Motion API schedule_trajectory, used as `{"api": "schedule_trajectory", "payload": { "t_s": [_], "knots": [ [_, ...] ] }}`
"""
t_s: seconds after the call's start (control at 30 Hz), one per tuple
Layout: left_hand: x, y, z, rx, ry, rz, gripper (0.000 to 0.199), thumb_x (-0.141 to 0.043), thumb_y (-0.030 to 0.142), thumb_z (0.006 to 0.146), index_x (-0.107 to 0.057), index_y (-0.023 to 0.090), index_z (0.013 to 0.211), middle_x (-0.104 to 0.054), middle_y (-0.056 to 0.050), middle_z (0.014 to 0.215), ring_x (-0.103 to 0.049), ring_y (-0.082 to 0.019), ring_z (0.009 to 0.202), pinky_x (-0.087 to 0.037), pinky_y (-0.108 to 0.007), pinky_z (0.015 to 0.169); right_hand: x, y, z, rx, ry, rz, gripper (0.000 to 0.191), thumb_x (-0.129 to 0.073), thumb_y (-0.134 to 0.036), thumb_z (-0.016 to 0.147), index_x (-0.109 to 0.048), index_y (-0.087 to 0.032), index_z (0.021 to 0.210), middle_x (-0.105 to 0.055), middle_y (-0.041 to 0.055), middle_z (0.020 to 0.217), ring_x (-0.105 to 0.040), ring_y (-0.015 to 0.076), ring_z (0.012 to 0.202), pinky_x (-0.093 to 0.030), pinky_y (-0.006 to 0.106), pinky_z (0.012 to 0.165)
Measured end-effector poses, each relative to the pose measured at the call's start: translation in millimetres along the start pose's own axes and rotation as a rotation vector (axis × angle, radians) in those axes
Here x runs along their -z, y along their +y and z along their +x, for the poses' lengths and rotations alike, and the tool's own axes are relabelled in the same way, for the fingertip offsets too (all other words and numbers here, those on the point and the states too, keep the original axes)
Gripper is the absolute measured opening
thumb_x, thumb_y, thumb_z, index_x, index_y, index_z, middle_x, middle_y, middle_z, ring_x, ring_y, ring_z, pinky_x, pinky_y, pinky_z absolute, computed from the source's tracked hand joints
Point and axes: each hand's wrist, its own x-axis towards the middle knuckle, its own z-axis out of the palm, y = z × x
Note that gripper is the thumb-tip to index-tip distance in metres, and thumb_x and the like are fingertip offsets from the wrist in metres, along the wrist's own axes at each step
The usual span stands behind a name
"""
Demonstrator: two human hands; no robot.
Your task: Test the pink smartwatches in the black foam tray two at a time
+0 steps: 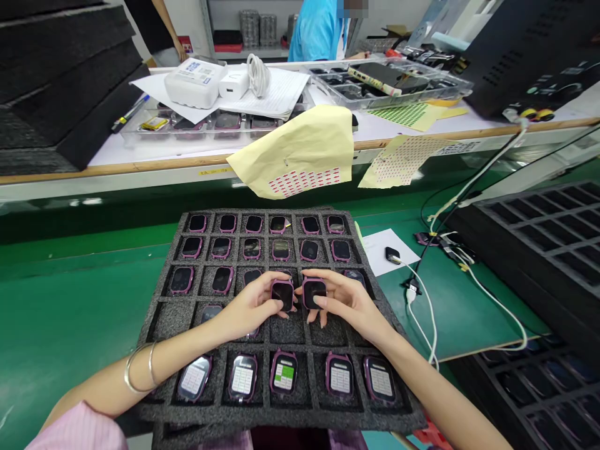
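Note:
My left hand (pixel 255 304) grips a purple-cased smartwatch body (pixel 282 294) with a dark screen, thumb over its lower edge. Right beside it, my right hand (pixel 344 303) pinches a matching watch body (pixel 314 291), also dark. Both are held above a black foam tray (pixel 159 315) divided into square compartments. Rows of purple watch bodies with dark screens fill the far compartments. Along the near row several watches have lit screens with white grids, and one watch (pixel 284 373) shows green blocks. My left forearm and hands partly cover the middle compartments.
A shelf (pixel 407 135) runs across the back, with a charger box (pixel 195 81), papers, and clear trays. Yellow label sheets (pixel 300 153) hang over its edge. White cables (pixel 434 306) and a small black device (pixel 392 254) lie right. Black foam trays stand left and right. A person (pixel 316 31) is behind.

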Motion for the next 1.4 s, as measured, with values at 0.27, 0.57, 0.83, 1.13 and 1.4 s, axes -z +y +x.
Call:
{"api": "schedule_trajectory", "payload": {
  "t_s": [0.27, 0.57, 0.83, 1.13, 1.4],
  "knots": [
    [4.6, -8.2, 0.7, -0.12, 0.089, 0.312, 0.03, -0.066, 0.019, 0.077, -0.055, 0.018, 0.104, -0.06, -0.003, 0.097, -0.057, -0.015, 0.084, -0.05, -0.028, 0.073, -2.4, -1.2, 0.2, 0.03, -0.104, 0.068, 0.049, -0.061, -0.029, 0.091, -0.047, -0.02, 0.137, -0.066, 0.0084, 0.098, -0.067, 0.019, 0.081, -0.057, 0.03, 0.062],
    [3.8, -3.0, -3.9, -0.176, 0.107, 0.536, 0.027, -0.059, 0.013, 0.076, -0.054, 0.019, 0.102, -0.059, -0.001, 0.092, -0.056, -0.017, 0.088, -0.044, -0.029, 0.081, 1.8, 0.5, -2.2, 0.013, -0.106, 0.04, 0.043, -0.067, -0.027, 0.088, -0.056, -0.016, 0.127, -0.068, 0.0028, 0.074, -0.066, 0.0147, 0.063, -0.054, 0.027, 0.062],
    [5.0, -3.6, -2.4, -0.206, 0.107, 0.542, 0.033, -0.056, 0.012, 0.077, -0.052, 0.019, 0.11, -0.061, -0.002, 0.097, -0.057, -0.018, 0.092, -0.045, -0.03, 0.085, 4.4, 1.7, -2.1, 0.007, -0.135, 0.022, 0.047, -0.067, -0.03, 0.088, -0.054, -0.014, 0.13, -0.068, 0.0033, 0.071, -0.065, 0.0151, 0.059, -0.052, 0.025, 0.057],
    [4.3, 2.9, -6.3, -0.162, 0.07, 0.581, 0.032, -0.053, 0.015, 0.078, -0.05, 0.02, 0.109, -0.061, -0.002, 0.099, -0.056, -0.019, 0.096, -0.043, -0.03, 0.086, 3.5, -2.6, -3.2, -0.001, -0.152, -0.001, 0.047, -0.068, -0.029, 0.086, -0.057, -0.013, 0.129, -0.065, 0.0014, 0.065, -0.063, 0.0129, 0.056, -0.051, 0.022, 0.053],
    [4.8, 1.5, -6.4, -0.138, 0.068, 0.553, 0.027, -0.052, 0.012, 0.076, -0.05, 0.019, 0.102, -0.055, 0.001, 0.087, -0.053, -0.014, 0.075, -0.042, -0.026, 0.071, 2.3, -4.7, -2.9, -0.006, -0.167, -0.005, 0.042, -0.066, -0.026, 0.087, -0.058, -0.015, 0.127, -0.064, 0.0004, 0.067, -0.063, 0.0117, 0.057, -0.051, 0.02, 0.055]
  ]
}}
